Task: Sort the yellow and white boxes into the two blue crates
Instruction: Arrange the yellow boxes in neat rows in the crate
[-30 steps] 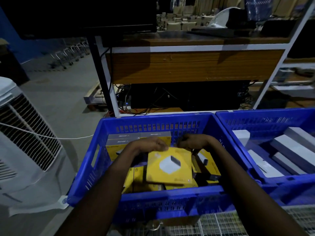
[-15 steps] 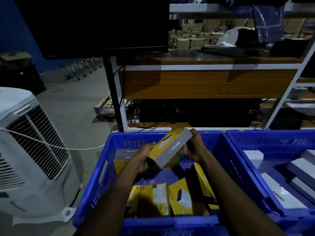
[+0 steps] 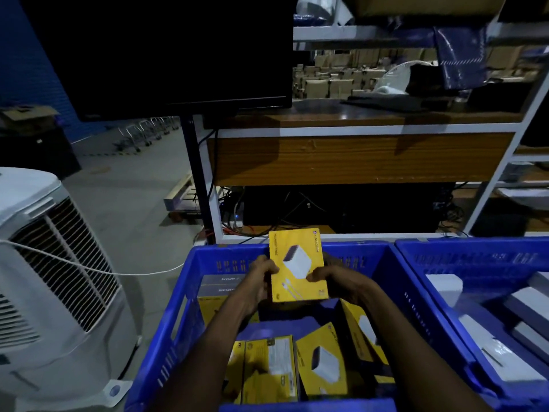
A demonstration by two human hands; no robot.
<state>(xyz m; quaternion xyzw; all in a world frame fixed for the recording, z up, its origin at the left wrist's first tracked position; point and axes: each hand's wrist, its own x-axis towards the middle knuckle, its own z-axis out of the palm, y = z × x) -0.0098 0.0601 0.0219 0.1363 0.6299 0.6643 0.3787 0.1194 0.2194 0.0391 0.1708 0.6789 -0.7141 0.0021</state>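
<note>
From the head view, both hands hold one yellow box point(image 3: 298, 264) upright over the far end of the left crate point(image 3: 178, 316), its printed face turned toward the camera. The left hand point(image 3: 261, 281) is closed on the box's left edge, thumb over the front; the right hand point(image 3: 335, 279) clasps the right edge and lower corner, thumb tip on the face. Held this way, with the picture side up and square to the eyes, the box seems to be raised for a check of its colour or label before it is put down, and the two-handed grip keeps it from twisting.

Below the hands the left crate holds only yellow boxes: some stand in a tidy row along the left wall point(image 3: 221, 292), likely already arranged, while others point(image 3: 320, 364) lie tilted and loose near the front, likely still to be straightened. The right crate point(image 3: 416, 292), just beside it with their rims touching, holds white boxes point(image 3: 444, 288) lying flat, so the colours appear already divided. The held box most likely belongs in the crate under it.

A white air cooler point(image 3: 47, 263) stands on the floor to the left, and a shelf unit point(image 3: 356, 156) rises behind the crates.
</note>
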